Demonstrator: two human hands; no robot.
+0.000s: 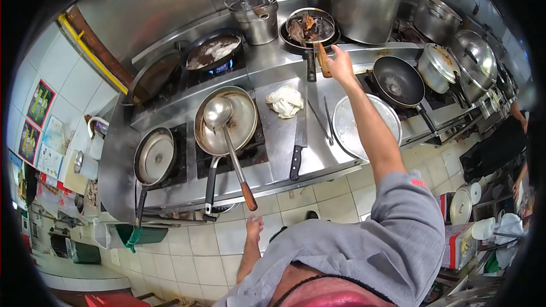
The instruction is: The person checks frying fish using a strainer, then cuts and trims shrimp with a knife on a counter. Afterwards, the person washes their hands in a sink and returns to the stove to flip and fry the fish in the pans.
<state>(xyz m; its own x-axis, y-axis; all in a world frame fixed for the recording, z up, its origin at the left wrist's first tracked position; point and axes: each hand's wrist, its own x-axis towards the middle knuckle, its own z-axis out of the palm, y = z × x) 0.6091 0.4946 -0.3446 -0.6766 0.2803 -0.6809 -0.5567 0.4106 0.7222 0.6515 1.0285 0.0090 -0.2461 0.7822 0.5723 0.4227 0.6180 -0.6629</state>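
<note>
My right arm stretches to the back of the stove, where my right hand [340, 64] is closed on the wooden handle [323, 61] of a round strainer [323, 21]. Dark, browned pieces of food [304, 27] lie in the strainer, which sits over a black frying pan [311, 68]. My left hand [254, 226] hangs low in front of the stove with nothing in it, fingers loosely apart. Close to it is the wooden-ended handle of a ladle [218, 112], whose bowl rests in a steel frying pan [242, 131].
A knife [300, 142], tongs [321, 122] and a crumpled white cloth [285, 101] lie on the steel counter beside a round lid [364, 128]. Blue flame burns under a pan [214, 51] of oil. A large stockpot [364, 11] stands behind. Another person [495, 145] is at right.
</note>
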